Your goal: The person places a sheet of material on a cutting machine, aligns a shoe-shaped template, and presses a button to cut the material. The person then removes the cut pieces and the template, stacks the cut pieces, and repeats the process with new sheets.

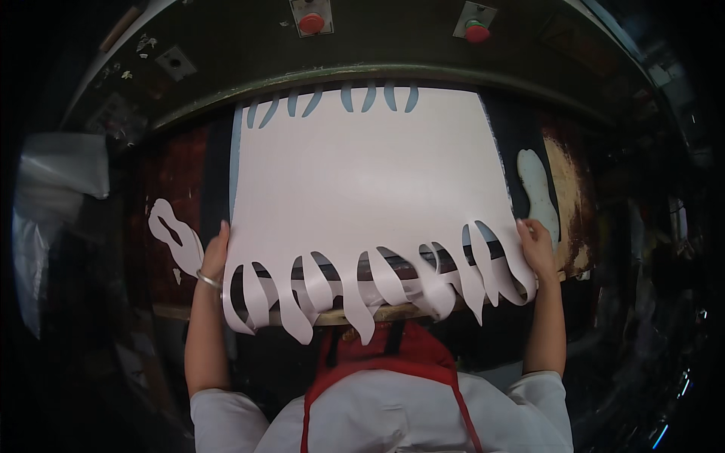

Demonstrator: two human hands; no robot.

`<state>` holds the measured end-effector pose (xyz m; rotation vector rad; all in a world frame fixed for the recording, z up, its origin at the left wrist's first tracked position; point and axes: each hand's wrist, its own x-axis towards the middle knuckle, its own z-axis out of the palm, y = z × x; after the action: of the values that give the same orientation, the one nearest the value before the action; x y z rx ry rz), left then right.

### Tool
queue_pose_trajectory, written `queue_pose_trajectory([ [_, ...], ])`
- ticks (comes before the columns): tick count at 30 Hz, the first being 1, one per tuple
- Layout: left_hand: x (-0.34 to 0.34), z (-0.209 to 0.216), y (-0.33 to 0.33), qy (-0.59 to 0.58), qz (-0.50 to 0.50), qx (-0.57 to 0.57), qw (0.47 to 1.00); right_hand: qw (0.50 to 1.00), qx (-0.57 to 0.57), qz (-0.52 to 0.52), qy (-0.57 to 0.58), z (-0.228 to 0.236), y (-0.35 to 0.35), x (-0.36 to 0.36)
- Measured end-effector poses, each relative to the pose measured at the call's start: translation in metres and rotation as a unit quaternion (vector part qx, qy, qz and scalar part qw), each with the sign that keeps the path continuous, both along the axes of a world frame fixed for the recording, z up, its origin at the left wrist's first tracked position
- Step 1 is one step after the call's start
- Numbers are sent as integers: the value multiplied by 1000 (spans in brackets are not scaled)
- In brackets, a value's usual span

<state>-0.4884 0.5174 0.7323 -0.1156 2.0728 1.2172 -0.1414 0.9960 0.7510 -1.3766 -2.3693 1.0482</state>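
Observation:
A large pale pink sheet lies in front of me, with rows of curved slots cut through its far and near ends. Its near end hangs in loose strips over the front edge of the work surface. My left hand, with a bangle at the wrist, is closed on the sheet's left edge; most of its fingers are hidden. On the opposite edge, my right hand grips the sheet with curled fingers. Beside that hand lies a pale sole-shaped piece. Cut sole-shaped pieces lie left of my left hand.
A dark green machine beam spans the far side, carrying two red push buttons. Under the sheet, a bluish layer shows on a dark board. Clear plastic hangs at the far left.

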Motion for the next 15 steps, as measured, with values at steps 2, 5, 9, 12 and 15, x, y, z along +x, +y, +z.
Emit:
queue_pose_trajectory([
  [2, 57, -13, -31, -204, 97, 295, 928, 988, -148, 23, -31, 3, -6, 41],
  [5, 118, -15, -80, -169, -15, 287, 943, 954, -285, 92, 14, -2, -33, 95],
  [9, 130, 25, -104, -234, -128, 307, 914, 914, -367, 130, 118, 19, -34, 124],
  [12, 113, 50, -108, -276, -108, 464, 835, 769, -553, 150, 284, 33, -26, 130],
  [15, 107, 46, -105, -38, -186, 49, 981, 887, -447, 110, -42, 21, -18, 134],
])
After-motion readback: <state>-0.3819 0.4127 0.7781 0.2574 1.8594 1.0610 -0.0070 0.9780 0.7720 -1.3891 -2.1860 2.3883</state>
